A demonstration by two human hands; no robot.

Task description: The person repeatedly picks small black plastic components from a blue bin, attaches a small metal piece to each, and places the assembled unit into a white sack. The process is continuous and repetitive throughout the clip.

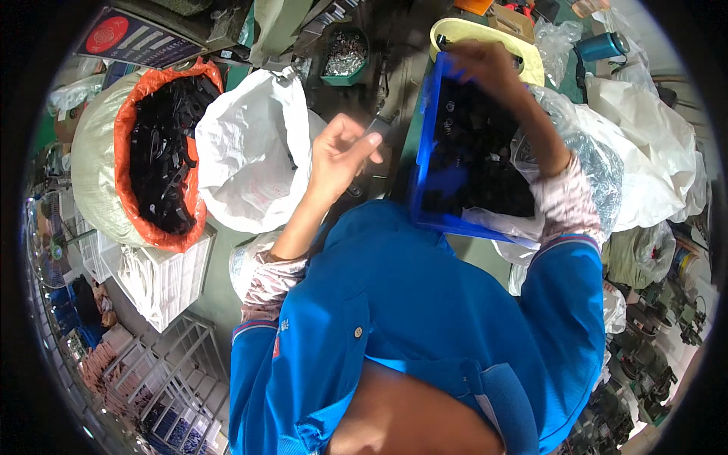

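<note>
My left hand (pixel 339 158) is raised in the middle, thumb and fingers pinched on a small flat grey piece (pixel 378 127); its kind is too small to tell. My right hand (pixel 489 70) hangs over the far end of a blue crate (pixel 419 186), next to a yellow tray (pixel 461 29). Motion smears its fingers, so what they hold, if anything, does not show. Small black parts (pixel 474 155) fill the crate. Left of my left hand stands a white woven sack (pixel 246 163) with its mouth turned toward me.
A sack with an orange liner (pixel 123 163) holds black plastic parts at the left. A green bin (pixel 347 77) of small metal pieces sits at the far middle. Clear plastic bags (pixel 595 163), white sacking (pixel 644 129) and a teal bottle (pixel 603 47) crowd the right.
</note>
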